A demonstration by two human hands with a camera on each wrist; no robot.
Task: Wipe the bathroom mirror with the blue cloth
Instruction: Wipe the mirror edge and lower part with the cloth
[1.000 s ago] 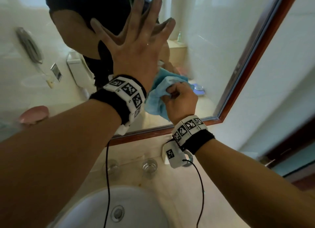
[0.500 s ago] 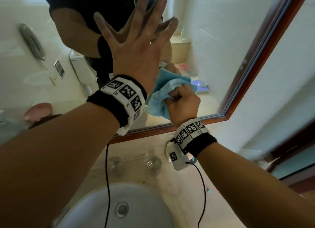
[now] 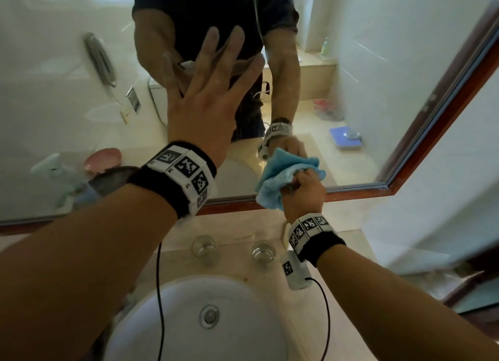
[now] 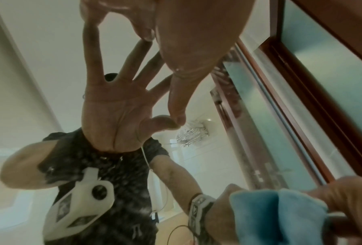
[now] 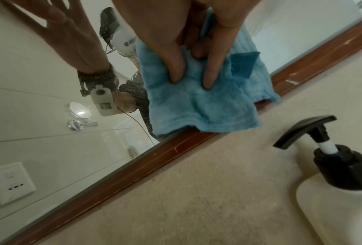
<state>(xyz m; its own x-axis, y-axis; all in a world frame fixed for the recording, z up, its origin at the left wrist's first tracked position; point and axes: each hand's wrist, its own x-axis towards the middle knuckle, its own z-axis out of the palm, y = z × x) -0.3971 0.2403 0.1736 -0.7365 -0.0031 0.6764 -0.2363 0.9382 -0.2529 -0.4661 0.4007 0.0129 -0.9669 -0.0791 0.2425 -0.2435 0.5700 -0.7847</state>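
The bathroom mirror (image 3: 356,71) has a red-brown wooden frame (image 3: 359,193). My left hand (image 3: 213,85) lies flat on the glass with its fingers spread; in the left wrist view the left hand (image 4: 197,41) meets its own reflection. My right hand (image 3: 303,191) grips the bunched blue cloth (image 3: 278,179) and holds it against the glass at the bottom edge, with the lower folds over the frame. In the right wrist view the right hand's fingers (image 5: 176,66) dig into the blue cloth (image 5: 197,107), which hangs down to the frame (image 5: 176,149).
Below the mirror is a beige countertop (image 3: 348,279) with a white sink basin (image 3: 175,328). Two clear glasses (image 3: 204,245) (image 3: 263,251) stand behind the basin. A white pump soap bottle (image 5: 333,182) stands on the counter, below the right hand in the right wrist view. Cables hang from both wrists.
My right hand has slid the blue cloth down the glass to the bottom frame. My left hand has stayed flat on the mirror.
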